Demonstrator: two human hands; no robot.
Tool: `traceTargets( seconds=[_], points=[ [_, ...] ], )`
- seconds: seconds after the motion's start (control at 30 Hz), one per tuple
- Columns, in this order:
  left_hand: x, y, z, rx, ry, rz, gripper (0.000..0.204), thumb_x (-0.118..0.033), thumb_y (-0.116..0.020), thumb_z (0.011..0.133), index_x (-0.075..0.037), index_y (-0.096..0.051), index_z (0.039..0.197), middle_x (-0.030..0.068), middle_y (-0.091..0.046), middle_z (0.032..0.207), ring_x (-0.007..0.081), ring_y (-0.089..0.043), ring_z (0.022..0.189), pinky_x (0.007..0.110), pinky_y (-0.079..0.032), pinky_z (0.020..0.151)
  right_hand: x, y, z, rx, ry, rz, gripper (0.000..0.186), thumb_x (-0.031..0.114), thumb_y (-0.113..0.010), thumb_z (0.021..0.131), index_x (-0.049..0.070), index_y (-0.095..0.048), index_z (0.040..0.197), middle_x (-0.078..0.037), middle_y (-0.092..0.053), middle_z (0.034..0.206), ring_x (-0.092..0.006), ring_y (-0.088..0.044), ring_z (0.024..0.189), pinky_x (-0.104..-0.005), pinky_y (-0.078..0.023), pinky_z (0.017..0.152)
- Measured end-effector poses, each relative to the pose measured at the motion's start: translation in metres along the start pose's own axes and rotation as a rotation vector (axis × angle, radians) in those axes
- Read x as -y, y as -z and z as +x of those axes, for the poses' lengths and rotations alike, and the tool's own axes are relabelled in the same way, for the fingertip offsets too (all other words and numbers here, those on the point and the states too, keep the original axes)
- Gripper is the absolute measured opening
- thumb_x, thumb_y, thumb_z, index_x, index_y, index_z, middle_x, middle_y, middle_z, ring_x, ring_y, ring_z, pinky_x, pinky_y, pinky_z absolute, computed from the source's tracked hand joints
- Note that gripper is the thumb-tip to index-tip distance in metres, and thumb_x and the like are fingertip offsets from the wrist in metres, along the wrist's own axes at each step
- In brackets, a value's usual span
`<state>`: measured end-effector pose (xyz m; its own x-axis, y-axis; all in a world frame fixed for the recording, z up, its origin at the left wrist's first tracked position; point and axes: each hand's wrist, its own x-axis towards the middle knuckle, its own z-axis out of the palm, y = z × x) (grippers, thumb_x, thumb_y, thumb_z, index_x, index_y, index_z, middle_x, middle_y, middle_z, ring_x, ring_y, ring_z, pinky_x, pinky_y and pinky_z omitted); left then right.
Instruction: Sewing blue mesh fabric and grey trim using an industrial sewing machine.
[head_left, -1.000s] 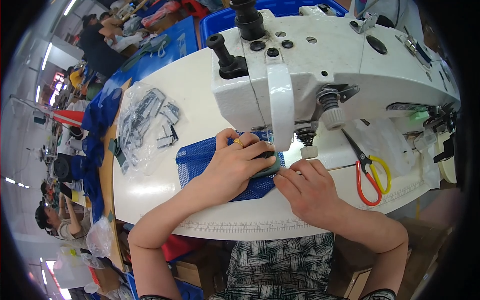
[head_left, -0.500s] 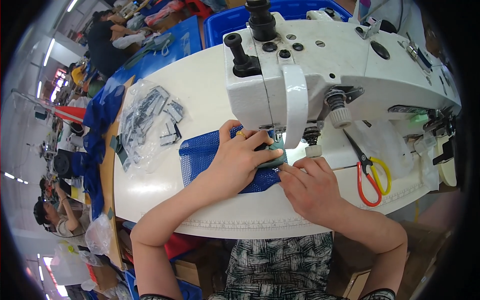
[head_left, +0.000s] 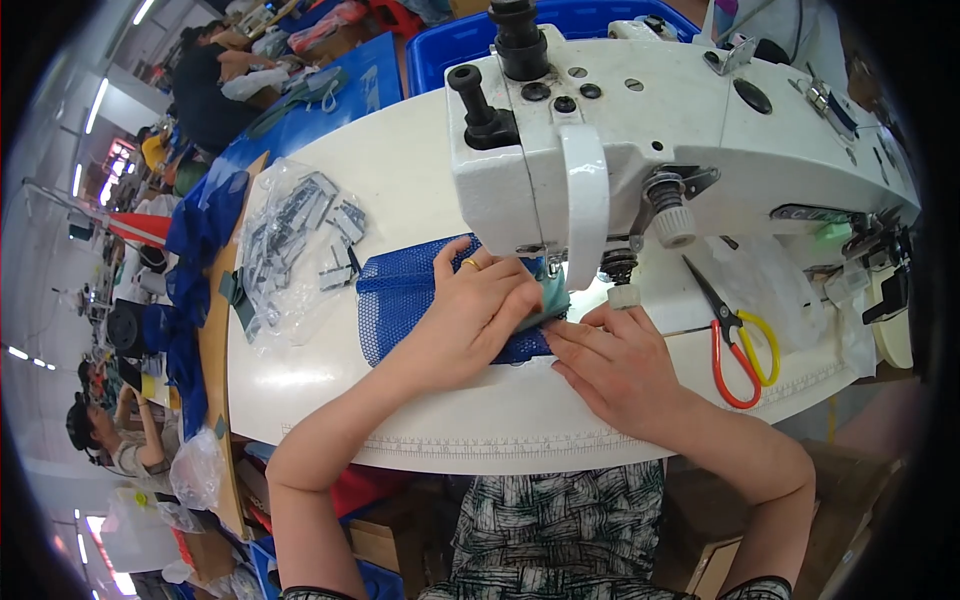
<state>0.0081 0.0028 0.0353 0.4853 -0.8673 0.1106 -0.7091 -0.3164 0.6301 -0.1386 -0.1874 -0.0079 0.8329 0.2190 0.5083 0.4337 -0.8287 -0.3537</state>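
My left hand (head_left: 474, 317), a gold ring on one finger, rests with bent fingers on a blue mesh piece (head_left: 395, 305) and the green fabric piece (head_left: 545, 297) on it, beside the machine's needle area. My right hand (head_left: 615, 365) holds the fabric's near right edge with fingers together, below the tension knob and foot area; its grip is partly hidden. The white sewing machine (head_left: 520, 197) stands over both hands, with light falling on the work under its head.
Scissors (head_left: 735, 345) with red and yellow handles lie at right. A plastic bag of small grey pieces (head_left: 305, 230) lies left on the white table (head_left: 290, 390). A blue bin (head_left: 430, 65) sits behind the machine. Co-workers (head_left: 215, 90) work at the left.
Both hands and the fabric have shifted slightly upward, toward the machine head. My left thumb has drawn back a little over the green piece, and more of my right fingers shows.
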Motion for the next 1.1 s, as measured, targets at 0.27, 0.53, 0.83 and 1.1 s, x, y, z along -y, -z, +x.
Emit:
traceTargets(
  seconds=[0.27, 0.53, 0.83, 1.1],
  points=[
    [-0.02, 0.004, -0.003, 0.053, 0.059, 0.16, 0.012, -0.016, -0.073, 0.095, -0.006, -0.067, 0.099, 0.0071, -0.066, 0.096, 0.0254, -0.061, 0.102, 0.05, -0.029, 0.111, -0.003, 0.0, -0.001, 0.018, 0.012, 0.068, 0.03, 0.01, -0.077, 0.083, 0.006, -0.074, 0.112, -0.003, -0.071, 0.123, -0.0248, -0.062, 0.105, -0.0401, -0.049, 0.09],
    [-0.009, -0.021, -0.005, -0.206, 0.101, -0.001, 0.013, -0.005, -0.068, 0.095, -0.007, -0.065, 0.108, 0.0069, -0.068, 0.092, 0.026, -0.063, 0.093, 0.045, -0.032, 0.102, -0.003, -0.002, -0.001, 0.003, -0.011, 0.13, 0.026, 0.01, -0.076, 0.084, 0.004, -0.073, 0.109, -0.007, -0.071, 0.123, -0.0272, -0.062, 0.106, -0.0411, -0.05, 0.088],
    [-0.014, -0.031, -0.006, -0.299, 0.083, 0.036, 0.007, -0.012, -0.073, 0.094, -0.007, -0.072, 0.099, 0.0035, -0.066, 0.091, 0.022, -0.06, 0.091, 0.044, -0.03, 0.099, -0.002, 0.001, 0.001, -0.028, -0.049, 0.167, 0.027, 0.013, -0.078, 0.084, 0.003, -0.073, 0.108, -0.008, -0.071, 0.117, -0.0281, -0.062, 0.103, -0.041, -0.05, 0.086],
    [-0.011, -0.036, -0.004, -0.364, 0.057, 0.048, 0.008, -0.003, -0.067, 0.093, -0.01, -0.07, 0.097, 0.0014, -0.065, 0.091, 0.0204, -0.059, 0.091, 0.041, -0.029, 0.097, -0.016, -0.001, 0.025, 0.041, -0.658, 0.489, 0.025, 0.026, -0.077, 0.092, 0.003, -0.073, 0.103, -0.015, -0.074, 0.084, -0.035, -0.073, 0.08, -0.0456, -0.056, 0.07]
  ],
)
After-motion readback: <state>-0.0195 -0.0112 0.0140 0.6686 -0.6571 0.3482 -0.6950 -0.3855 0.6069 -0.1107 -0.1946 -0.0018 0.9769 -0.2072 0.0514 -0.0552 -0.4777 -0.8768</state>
